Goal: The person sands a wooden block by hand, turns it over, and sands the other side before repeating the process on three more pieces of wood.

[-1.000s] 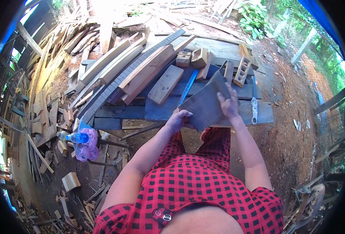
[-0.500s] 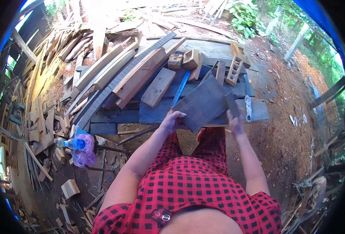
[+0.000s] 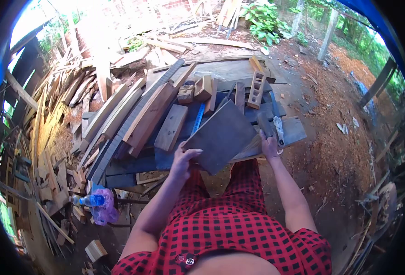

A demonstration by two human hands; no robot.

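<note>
Left grip [image 3: 184, 160] pinches dark board [image 3: 225, 135] by near-left corner, leaving its face uncovered above near edge of counter [image 3: 295, 130]. Right grip [image 3: 269, 145] grasps small block [image 3: 265, 123], right of it. Farther left, beams [image 3: 148, 112] lie side by side, probably saving room.

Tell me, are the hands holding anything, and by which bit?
The left hand holds a dark flat board by its left edge, near the body. The right hand holds a small dark piece by its near end.
</note>
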